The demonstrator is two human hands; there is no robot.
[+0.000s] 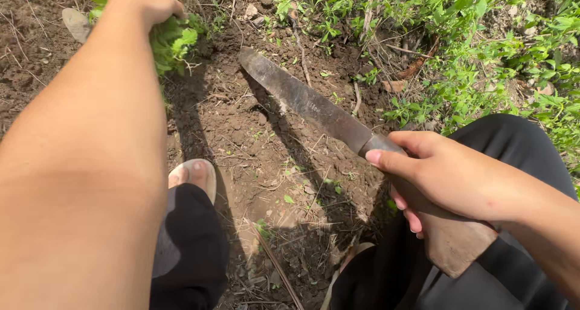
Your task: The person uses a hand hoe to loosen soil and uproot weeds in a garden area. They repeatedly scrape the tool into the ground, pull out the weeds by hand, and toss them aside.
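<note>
Over bare soil, machete (314, 107) in right hand (444, 180) points upper-left.

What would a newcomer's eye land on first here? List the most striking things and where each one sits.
First, the long rusty machete slanting across the middle over bare brown soil, its wooden handle gripped by the right hand at lower right. Next, the left hand at upper left, closed on a clump of green weeds. A sandalled foot shows below, left of centre.
</note>
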